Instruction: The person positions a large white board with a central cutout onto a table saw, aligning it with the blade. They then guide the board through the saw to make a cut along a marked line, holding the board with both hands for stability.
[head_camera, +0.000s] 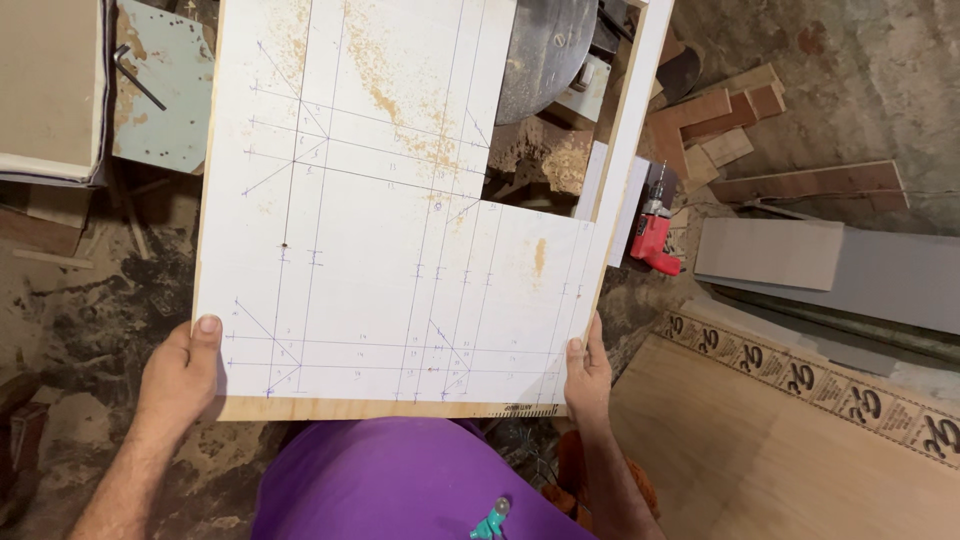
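I hold a large white laminated board (380, 230) flat in front of me, with a rectangular notch cut from its far right corner. Blue pen lines and small marks cross its face, and sawdust lies in streaks on the far part. My left hand (182, 378) grips the near left corner, thumb on top. My right hand (588, 372) grips the near right corner, thumb along the edge. A strip of measuring scale shows along the near edge.
A red power drill (655, 235) lies on the floor to the right. Wood offcuts (715, 125), grey panels (830, 265) and a plywood sheet (780, 460) with a patterned border lie at right. A hex key (135, 72) rests on a pale panel at far left. A machine (550, 50) stands behind the board.
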